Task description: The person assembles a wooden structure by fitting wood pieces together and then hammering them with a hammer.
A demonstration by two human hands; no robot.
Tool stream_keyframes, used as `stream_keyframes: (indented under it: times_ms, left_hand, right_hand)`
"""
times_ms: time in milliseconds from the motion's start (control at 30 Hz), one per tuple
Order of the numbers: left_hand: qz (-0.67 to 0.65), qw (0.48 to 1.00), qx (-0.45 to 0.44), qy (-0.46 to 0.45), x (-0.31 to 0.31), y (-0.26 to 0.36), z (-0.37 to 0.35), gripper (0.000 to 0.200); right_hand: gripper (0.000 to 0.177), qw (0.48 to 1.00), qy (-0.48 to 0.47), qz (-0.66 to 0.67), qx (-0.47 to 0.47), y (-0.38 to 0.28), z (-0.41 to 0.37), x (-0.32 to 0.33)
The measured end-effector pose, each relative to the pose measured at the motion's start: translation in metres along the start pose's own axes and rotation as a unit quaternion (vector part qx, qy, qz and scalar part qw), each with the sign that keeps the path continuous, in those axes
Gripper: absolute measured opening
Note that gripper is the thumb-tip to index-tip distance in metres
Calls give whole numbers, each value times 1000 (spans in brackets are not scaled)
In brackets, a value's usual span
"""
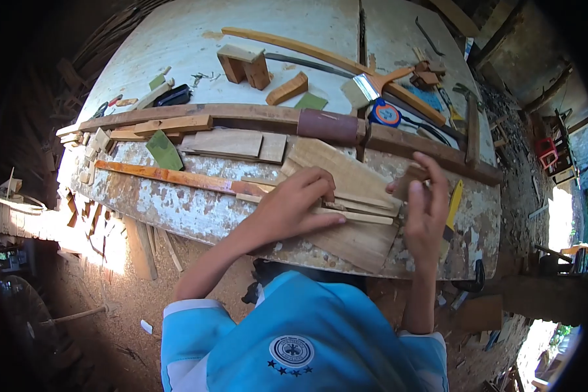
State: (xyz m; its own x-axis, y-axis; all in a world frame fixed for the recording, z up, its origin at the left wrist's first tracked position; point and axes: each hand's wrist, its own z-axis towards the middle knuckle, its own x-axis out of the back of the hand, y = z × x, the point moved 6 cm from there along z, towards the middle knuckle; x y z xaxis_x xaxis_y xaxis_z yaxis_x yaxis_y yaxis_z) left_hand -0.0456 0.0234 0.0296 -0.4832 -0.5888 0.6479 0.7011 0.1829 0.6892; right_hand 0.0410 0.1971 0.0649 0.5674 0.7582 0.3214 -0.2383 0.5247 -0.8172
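Observation:
My left hand [300, 201] is closed over thin wooden strips [366, 217], its thumb lying along the nearer one. Under the strips lies a wide, thin wooden board [353, 245] on the worktable. To the right, my right hand [426, 212] is raised beside the strips' ends, with a small flat brown piece [408, 179] between thumb and fingers; I cannot tell whether it is sandpaper or wood. A yellow-handled tool [455, 202] lies just right of that hand. An orange-brown wooden stick [170, 173] runs leftward from near my left hand.
A long wooden beam [242, 115] crosses the worktable [196, 202], with a brown sandpaper roll [326, 126] on it. Behind are a blue tape measure [385, 114], a paintbrush [366, 87] and a small wooden stand [243, 65]. A hammer [470, 124] lies far right.

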Motion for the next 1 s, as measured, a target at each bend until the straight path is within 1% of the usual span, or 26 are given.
stream_keyframes:
  times_ms: [33, 133, 167, 267, 300, 400, 500, 600, 700, 800, 900, 967, 1000]
  left_hand:
    - [-6, 1000, -10, 2, 0, -1, 0, 34]
    - [0, 999, -35, -9, 0, 2, 1, 33]
    - [6, 999, -41, -14, 0, 3, 1, 33]
    - [35, 998, -33, -37, -3, 2, 2, 33]
    - [35, 998, -32, -44, -4, 2, 2, 34]
    - [41, 997, -23, -56, -4, 2, 4, 37]
    - [54, 997, -15, -48, -4, 4, 6, 40]
    - [72, 996, -29, -40, -5, 5, 6, 40]
    - [99, 994, -47, -30, -8, 6, 6, 37]
    - [105, 993, -55, -16, -9, 5, 5, 33]
    - [118, 990, -72, -3, -9, 6, 3, 30]
    - [129, 987, -96, -2, -8, 7, 3, 29]
    - [125, 988, -91, -3, -8, 6, 4, 29]
  right_hand:
    - [32, 996, 22, 64, -58, 8, -2, 9]
    - [33, 984, 26, 56, -165, 30, -18, 33]
    - [35, 977, 31, 73, -199, 39, -23, 36]
    - [40, 979, 0, 47, -197, 64, -45, 36]
    - [37, 976, 12, 58, -212, 67, -49, 37]
    - [23, 977, -18, -2, -211, 69, -52, 37]
    - [14, 990, -7, -60, -131, 55, -44, 38]
    - [17, 988, -5, -130, -83, 51, -41, 42]
    - [18, 985, -21, -158, -61, 43, -35, 36]
    - [17, 982, 23, -185, -29, 43, -31, 37]
    - [17, 980, -21, -196, 6, 36, -23, 30]
    - [19, 988, -70, -138, -21, 35, -24, 20]
    - [20, 989, -94, -108, -35, 35, -26, 16]
